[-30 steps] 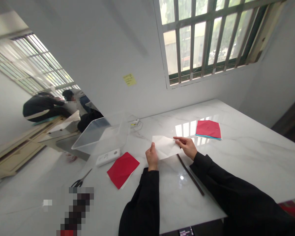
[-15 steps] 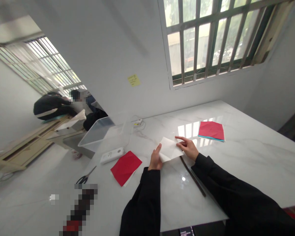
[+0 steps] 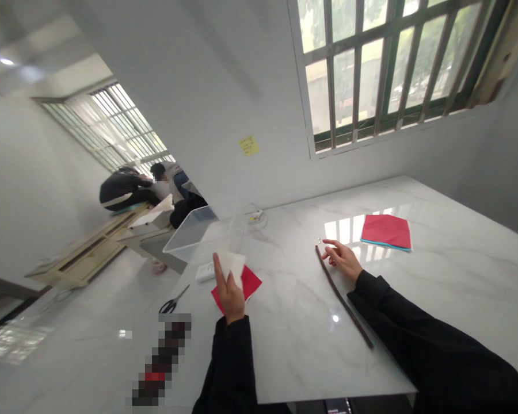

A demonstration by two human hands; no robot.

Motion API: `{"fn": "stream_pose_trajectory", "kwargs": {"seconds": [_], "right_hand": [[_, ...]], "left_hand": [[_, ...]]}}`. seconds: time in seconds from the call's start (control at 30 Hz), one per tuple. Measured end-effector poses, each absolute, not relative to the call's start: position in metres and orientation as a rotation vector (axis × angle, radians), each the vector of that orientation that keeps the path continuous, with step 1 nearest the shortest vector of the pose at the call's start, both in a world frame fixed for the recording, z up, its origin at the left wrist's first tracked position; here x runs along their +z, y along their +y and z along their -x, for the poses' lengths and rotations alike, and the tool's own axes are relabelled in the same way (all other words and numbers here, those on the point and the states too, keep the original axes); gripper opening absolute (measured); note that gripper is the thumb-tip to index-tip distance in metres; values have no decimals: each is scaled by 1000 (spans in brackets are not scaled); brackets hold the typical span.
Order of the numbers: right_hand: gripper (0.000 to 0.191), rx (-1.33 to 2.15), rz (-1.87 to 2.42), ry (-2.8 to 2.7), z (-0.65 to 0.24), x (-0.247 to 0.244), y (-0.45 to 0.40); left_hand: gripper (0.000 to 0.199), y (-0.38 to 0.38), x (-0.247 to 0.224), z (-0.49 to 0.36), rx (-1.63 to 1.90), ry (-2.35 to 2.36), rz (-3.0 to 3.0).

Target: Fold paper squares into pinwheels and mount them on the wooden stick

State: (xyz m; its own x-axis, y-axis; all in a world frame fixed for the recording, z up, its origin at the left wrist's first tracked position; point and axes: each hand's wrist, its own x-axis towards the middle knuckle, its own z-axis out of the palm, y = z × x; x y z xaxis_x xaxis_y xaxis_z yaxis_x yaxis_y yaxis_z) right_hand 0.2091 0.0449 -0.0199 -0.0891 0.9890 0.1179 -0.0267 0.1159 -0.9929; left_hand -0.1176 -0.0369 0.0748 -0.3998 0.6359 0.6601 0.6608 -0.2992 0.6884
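My left hand (image 3: 231,296) grips a folded piece of white paper (image 3: 235,263) near its lower edge, with the fingers pointing up. The paper is above a stack of red paper (image 3: 251,282), which it and the hand partly cover; I cannot tell whether they touch. My right hand (image 3: 342,261) holds nothing, its index finger stretched out and the others loosely bent. A long thin dark-brown strip (image 3: 343,302) lies beside it, running toward the table's front edge. Two tiny shiny bits (image 3: 319,240) are just beyond the fingertips.
More red paper (image 3: 386,231), with blue and white beneath, lies at the right. Scissors (image 3: 175,300), a white box-like device (image 3: 205,272) and a clear plastic bin (image 3: 190,230) are on the left. Two people (image 3: 129,190) sit far left. A wall and barred window stand behind.
My left hand has carried the white paper leftward to above the red stack. The right hand has let go of the paper and stays near the strip. The view has shifted slightly left.
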Motion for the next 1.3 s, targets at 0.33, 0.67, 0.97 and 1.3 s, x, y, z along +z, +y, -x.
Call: {"fn": "stream_pose_trajectory", "kwargs": {"seconds": [0.33, 0.67, 0.97, 1.3], "right_hand": [[28, 1000, 1176, -1636, -209, -15, 40], [25, 949, 1183, -1662, -209, -13, 43], [22, 958, 1173, -1603, -207, -16, 47], [28, 181, 1445, -1425, -292, -9, 75]], "left_hand": [[64, -54, 20, 180, -58, -2279, 2066], [70, -55, 13, 177, -220, -2201, 1996], [46, -18, 49, 66, -1174, -1812, 2090], [36, -1, 14, -3, -1252, -2168, 2227]]}}
